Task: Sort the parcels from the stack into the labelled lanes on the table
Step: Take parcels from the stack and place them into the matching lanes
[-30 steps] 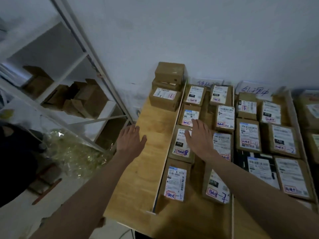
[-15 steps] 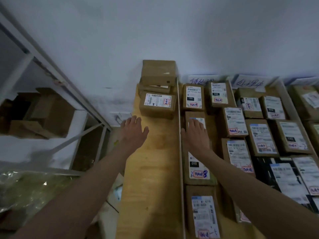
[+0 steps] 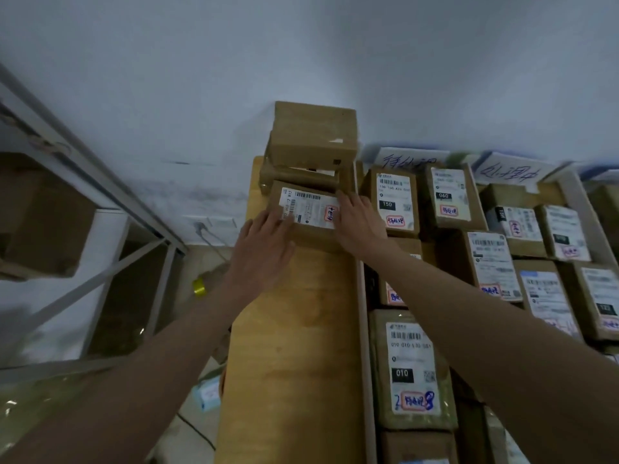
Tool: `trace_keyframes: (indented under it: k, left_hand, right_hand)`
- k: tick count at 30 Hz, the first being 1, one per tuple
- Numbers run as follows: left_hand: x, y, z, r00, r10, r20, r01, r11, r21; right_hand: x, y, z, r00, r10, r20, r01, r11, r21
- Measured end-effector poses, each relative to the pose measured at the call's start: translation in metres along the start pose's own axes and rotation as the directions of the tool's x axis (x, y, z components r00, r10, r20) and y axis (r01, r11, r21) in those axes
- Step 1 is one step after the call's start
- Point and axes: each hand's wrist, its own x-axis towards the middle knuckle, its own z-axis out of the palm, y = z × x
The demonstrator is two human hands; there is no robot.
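Cardboard parcel (image 3: 310, 214), label up, at far end of wooden table (image 3: 294, 346); flanked by left hand (image 3: 263, 251) and right hand (image 3: 360, 224), fingers straight, touching its sides, seemingly to lift.

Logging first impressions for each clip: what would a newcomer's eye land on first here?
Both hands meet at the centre: the left hand lies on the near-left corner of a labelled parcel, and the right hand is at its right edge. That parcel sits in front of the stack at the far end of a bare wooden lane. To the right, rows of labelled boxes fill the other lanes.
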Motion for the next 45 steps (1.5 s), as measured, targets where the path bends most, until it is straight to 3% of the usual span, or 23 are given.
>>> trace_keyframes:
  k: [4, 6, 8, 10, 11, 12, 15, 24, 30, 37, 45]
  left_hand:
    - [-0.003, -0.012, 0.002, 0.998, -0.063, -0.025, 0.06, 0.993, -0.104]
    - [-0.005, -0.013, 0.0, 0.985, -0.173, -0.025, 0.165, 0.967, -0.192]
    - [-0.011, -0.005, -0.005, 0.929, -0.369, 0.03, 0.351, 0.852, -0.387]
    - [-0.02, 0.003, -0.001, 0.828, -0.523, 0.203, 0.531, 0.615, -0.582]
    - [-0.025, 0.006, 0.003, 0.786, -0.542, 0.296, 0.596, 0.538, -0.597]
    - [-0.031, 0.009, 0.008, 0.767, -0.529, 0.364, 0.633, 0.531, -0.563]
    - [-0.046, 0.013, 0.017, 0.771, -0.48, 0.418, 0.636, 0.594, -0.493]
    - [-0.069, 0.032, -0.012, 0.792, -0.471, 0.388, 0.61, 0.616, -0.498]
    - [-0.102, 0.049, -0.061, 0.819, -0.481, 0.312, 0.573, 0.651, -0.499]
    - [-0.131, 0.077, -0.11, 0.853, -0.456, 0.255, 0.522, 0.721, -0.457]
    - [-0.14, 0.128, -0.119, 0.886, -0.398, 0.239, 0.464, 0.751, -0.47]
  right_hand:
    - [-0.019, -0.007, 0.013, 0.998, 0.018, 0.067, -0.012, 0.996, -0.091]
    - [-0.041, -0.012, 0.022, 0.984, 0.068, 0.165, -0.068, 0.998, -0.008]
    - [-0.064, -0.019, 0.034, 0.965, 0.127, 0.229, -0.168, 0.972, 0.167]
    - [-0.082, -0.026, 0.046, 0.944, 0.188, 0.273, -0.267, 0.919, 0.291]
    - [-0.088, -0.029, 0.051, 0.932, 0.214, 0.294, -0.31, 0.889, 0.337]
    - [-0.094, -0.032, 0.054, 0.92, 0.234, 0.315, -0.348, 0.858, 0.378]
    - [-0.105, -0.038, 0.054, 0.903, 0.239, 0.357, -0.391, 0.8, 0.455]
    - [-0.143, -0.038, 0.009, 0.912, 0.159, 0.379, -0.347, 0.793, 0.501]
    - [-0.187, -0.027, -0.046, 0.98, 0.146, 0.135, -0.183, 0.925, 0.334]
    - [-0.238, 0.008, -0.097, 0.98, 0.162, -0.118, -0.143, 0.978, 0.153]
    - [-0.297, 0.048, -0.122, 0.954, 0.197, -0.226, -0.169, 0.976, 0.136]
